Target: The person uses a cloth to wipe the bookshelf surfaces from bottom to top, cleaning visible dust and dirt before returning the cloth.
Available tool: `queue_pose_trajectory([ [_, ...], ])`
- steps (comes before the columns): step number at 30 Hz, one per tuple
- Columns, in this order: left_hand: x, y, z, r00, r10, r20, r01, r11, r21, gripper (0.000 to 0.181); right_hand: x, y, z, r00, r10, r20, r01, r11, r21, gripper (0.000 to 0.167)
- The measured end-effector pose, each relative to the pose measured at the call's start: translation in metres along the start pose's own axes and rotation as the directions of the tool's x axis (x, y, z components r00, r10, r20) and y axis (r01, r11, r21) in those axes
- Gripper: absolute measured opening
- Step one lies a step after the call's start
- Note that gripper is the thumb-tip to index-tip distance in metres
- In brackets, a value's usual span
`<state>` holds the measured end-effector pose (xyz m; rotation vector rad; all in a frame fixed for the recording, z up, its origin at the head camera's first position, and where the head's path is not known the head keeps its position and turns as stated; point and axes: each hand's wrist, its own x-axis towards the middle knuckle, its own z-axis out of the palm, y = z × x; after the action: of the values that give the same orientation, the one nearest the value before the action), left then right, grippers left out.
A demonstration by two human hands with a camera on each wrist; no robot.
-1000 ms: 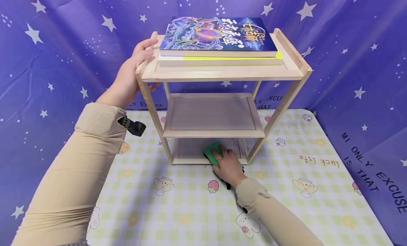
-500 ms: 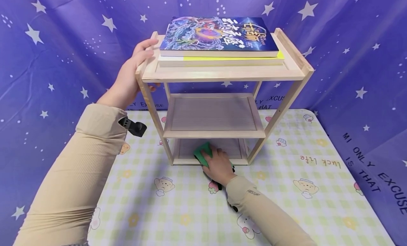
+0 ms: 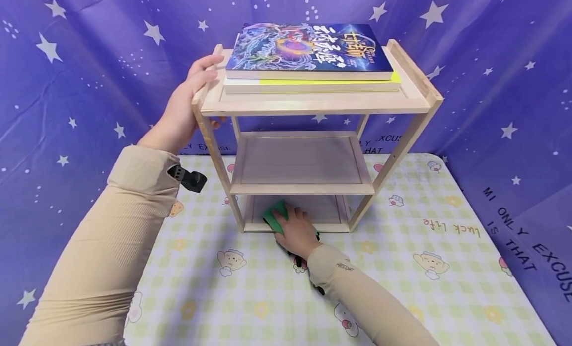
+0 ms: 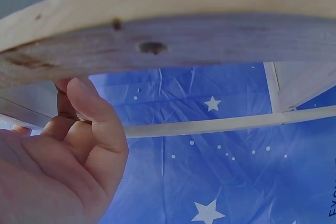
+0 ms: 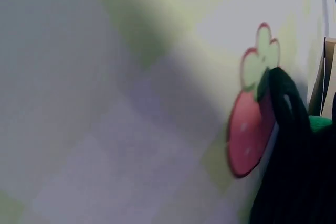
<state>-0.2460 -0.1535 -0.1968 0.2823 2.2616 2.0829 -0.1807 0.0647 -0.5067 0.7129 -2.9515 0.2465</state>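
A three-tier wooden shelf stands on the covered table. My left hand grips the left side of its top tier; in the left wrist view the curled fingers of this hand reach under the wooden edge. At the bottom tier, my right hand holds a green cloth against the board, near its left part. The right wrist view shows a dark strap and a sliver of the green cloth; the fingers are hidden there.
Two stacked books lie on the top tier, the upper one a blue illustrated book. The middle tier is above the right hand. A checked cloth covers the table, and a purple starry curtain hangs behind and at both sides.
My right hand has slid the green cloth leftward along the bottom tier. The left hand keeps its grip on the shelf's top left side.
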Motion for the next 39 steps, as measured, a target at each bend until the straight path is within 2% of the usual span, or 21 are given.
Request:
queue_pose_trajectory([
  [11, 0.001, 0.0, 0.004, 1.0, 0.002, -0.001, -0.002, 1.0, 0.009, 0.042, 0.008, -0.009, 0.002, 1.0, -0.011, 0.029, 0.01, 1.0, 0.022, 0.054],
  [20, 0.002, 0.001, 0.006, 1.0, -0.009, -0.005, 0.009, 0.999, 0.039, 0.04, 0.012, -0.014, -0.002, 1.0, -0.012, 0.02, 0.011, 0.998, 0.064, 0.054],
  [31, -0.001, -0.001, 0.003, 1.0, -0.004, -0.004, 0.004, 1.0, -0.001, 0.038, 0.014, -0.023, -0.004, 0.998, 0.005, 0.07, -0.009, 0.999, 0.051, 0.052],
  [39, -0.001, 0.002, 0.0, 1.0, 0.003, 0.0, -0.003, 1.0, -0.009, 0.032, 0.012, -0.024, 0.0, 1.0, 0.007, 0.014, -0.008, 0.999, 0.05, 0.047],
])
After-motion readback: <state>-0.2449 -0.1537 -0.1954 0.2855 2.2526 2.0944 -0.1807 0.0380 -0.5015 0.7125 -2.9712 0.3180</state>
